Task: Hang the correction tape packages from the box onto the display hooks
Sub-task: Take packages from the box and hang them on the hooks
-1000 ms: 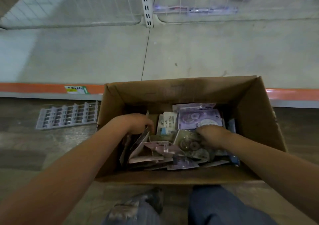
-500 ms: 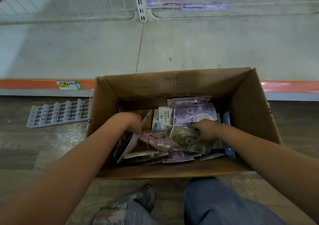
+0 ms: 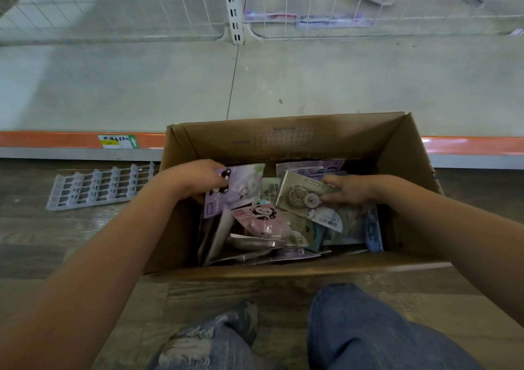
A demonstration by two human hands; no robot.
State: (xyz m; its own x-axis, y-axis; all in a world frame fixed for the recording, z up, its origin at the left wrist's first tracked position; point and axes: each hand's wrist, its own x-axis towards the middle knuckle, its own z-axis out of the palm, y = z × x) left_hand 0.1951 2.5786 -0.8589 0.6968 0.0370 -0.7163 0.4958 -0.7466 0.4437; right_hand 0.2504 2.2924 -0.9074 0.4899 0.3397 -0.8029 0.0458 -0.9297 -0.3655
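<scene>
Both forearms reach down into an open brown cardboard box point(image 3: 397, 154) on the wooden floor. The left hand point(image 3: 195, 178) grips a purple panda-print correction tape package point(image 3: 238, 189); the right hand point(image 3: 350, 189) pinches an olive-green carded correction tape package point(image 3: 303, 192). More packages, among them a pink panda one point(image 3: 263, 219), lie jumbled inside the box.
</scene>
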